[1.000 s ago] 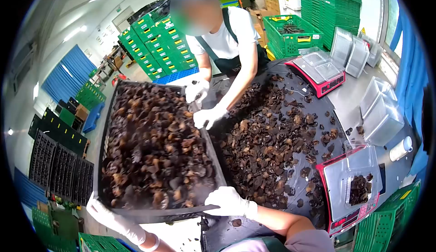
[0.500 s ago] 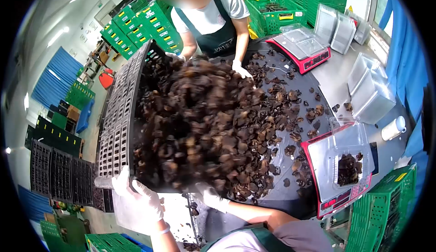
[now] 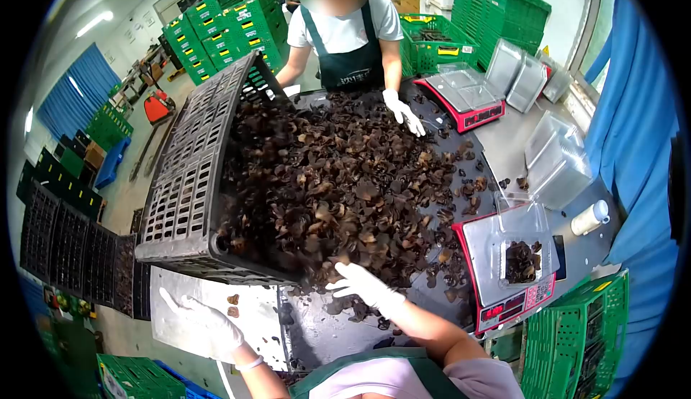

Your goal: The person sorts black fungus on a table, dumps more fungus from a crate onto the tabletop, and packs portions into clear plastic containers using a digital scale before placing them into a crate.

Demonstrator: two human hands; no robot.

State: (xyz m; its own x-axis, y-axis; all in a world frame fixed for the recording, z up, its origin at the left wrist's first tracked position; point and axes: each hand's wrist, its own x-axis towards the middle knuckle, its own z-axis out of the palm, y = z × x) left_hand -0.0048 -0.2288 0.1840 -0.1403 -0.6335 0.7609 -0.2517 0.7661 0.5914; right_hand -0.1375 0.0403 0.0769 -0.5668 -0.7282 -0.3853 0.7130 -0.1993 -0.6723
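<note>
So where's that black crate (image 3: 188, 176) sitting right now?

— Tipped up on its side over the table (image 3: 324, 338), hollow side facing the heap of dark mushrooms (image 3: 345, 183), slotted bottom turned outward. Looks like pieces are lying right up inside it.

— Anyone got a grip on it?

— Not the left hand (image 3: 209, 327): fingers stretched out, nothing in it, just below the crate's near end, over a pale board (image 3: 255, 320). The right hand (image 3: 368, 289) is empty too, fingers spread, at the heap's near edge; can't tell if it's touching any pieces. The co-worker (image 3: 349, 46) has one gloved hand (image 3: 404, 113) loosely spread by the heap's far edge, but the other's hidden behind the crate, so no clue there.

— How'd the crate handle?

— Stiff plastic, I reckon: light when bare, heavy and awkward loaded. I'd take the rim near the corners; wet gloves could slip elsewhere.

— And the mushrooms?

— Probably soft, floppy, kinda slippery, next to no weight each. Thin edges might tear, so cup from underneath, don't pinch.
</note>
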